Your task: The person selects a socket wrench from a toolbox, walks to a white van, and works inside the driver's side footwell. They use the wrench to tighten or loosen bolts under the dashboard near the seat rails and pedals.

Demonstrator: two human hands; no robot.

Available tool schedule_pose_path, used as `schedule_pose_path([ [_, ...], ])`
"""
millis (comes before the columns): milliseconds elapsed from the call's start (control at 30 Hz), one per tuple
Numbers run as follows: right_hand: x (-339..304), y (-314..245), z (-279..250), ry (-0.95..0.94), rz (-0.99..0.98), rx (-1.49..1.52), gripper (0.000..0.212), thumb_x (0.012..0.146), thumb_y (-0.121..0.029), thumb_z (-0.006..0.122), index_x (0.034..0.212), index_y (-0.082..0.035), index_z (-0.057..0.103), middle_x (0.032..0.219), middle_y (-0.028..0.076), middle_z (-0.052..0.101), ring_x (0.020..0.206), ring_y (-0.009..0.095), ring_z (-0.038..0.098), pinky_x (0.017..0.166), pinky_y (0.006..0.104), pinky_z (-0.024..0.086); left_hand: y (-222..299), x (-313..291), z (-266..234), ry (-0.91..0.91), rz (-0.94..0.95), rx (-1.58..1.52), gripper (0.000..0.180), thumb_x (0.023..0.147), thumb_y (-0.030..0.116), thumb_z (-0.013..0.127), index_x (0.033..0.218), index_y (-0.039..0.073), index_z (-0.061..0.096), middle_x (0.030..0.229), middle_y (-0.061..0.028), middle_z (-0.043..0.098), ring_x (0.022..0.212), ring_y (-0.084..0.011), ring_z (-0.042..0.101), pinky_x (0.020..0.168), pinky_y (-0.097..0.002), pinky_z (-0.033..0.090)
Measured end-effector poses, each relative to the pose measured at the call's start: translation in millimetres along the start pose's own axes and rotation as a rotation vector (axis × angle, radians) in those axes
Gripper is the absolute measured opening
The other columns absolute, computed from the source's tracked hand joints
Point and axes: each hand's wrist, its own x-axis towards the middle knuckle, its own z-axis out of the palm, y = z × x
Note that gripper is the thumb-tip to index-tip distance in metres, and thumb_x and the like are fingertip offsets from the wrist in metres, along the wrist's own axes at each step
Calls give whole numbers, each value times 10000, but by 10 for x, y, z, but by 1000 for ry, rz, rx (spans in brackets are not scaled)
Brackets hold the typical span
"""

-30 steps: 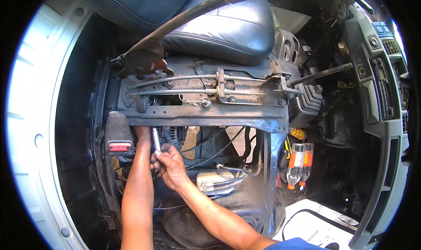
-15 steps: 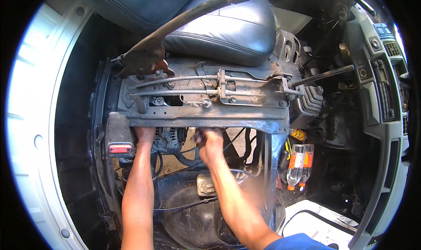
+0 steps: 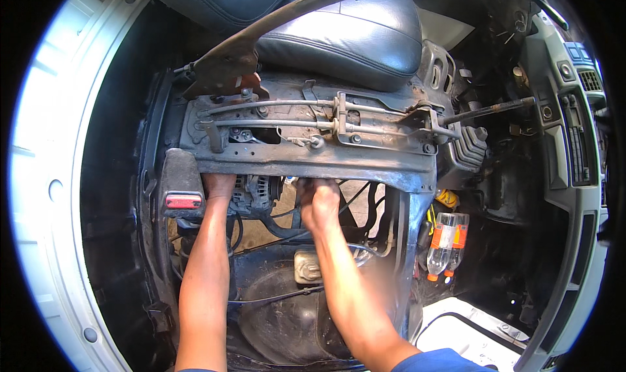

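Observation:
Both my arms reach into the opening of a vehicle's floor, below a dirty metal crossmember (image 3: 306, 166). My left hand (image 3: 219, 185) goes under its edge beside a finned, alternator-like unit (image 3: 253, 193); its fingers are out of sight. To the right of that unit, my right hand (image 3: 319, 199) is bent at the wrist, with its fingers tucked beneath the same edge. Whatever either hand touches there is hidden. Through a slot in the crossmember, what looks like a ratchet wrench head (image 3: 244, 136) shows.
Above the crossmember rise a handbrake lever (image 3: 251, 36) and a black seat (image 3: 339, 46). Two control cables (image 3: 280, 123) run along its top. A buckle with a red button (image 3: 183, 202) stands at the left. Clear plastic bottles (image 3: 441, 245) lie right of the opening, near a gear-lever boot (image 3: 471, 147).
My right hand has moved farther under the crossmember, so its darkened fingers show less. The view has shifted slightly; my left hand stays beside the finned unit.

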Motion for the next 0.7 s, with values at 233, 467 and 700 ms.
schedule_pose_path([
  [233,290,8,-21,145,55,22,227,985,-210,610,1168,-79,585,1115,65,668,1001,187,637,891,348,548,29,1,-41,39,53,18,393,821,277,714,1111,16,664,1107,-242,671,1106,-444,594,956,-519,444],
  [467,-853,355,593,-27,492,-290,341,968,-187,645,1218,-28,476,895,63,664,756,140,660,690,263,548,134,5,-169,-41,-27,-77,324,909,278,628,1093,17,683,1133,-216,680,1132,-419,593,987,-507,432],
  [700,-120,13,92,105,136,-50,218,979,-198,609,1133,-48,570,1009,97,661,844,174,662,764,318,562,-21,-29,-28,51,19,-62,465,835,307,711,1180,3,642,1211,-246,636,1193,-447,549,1041,-531,395],
])
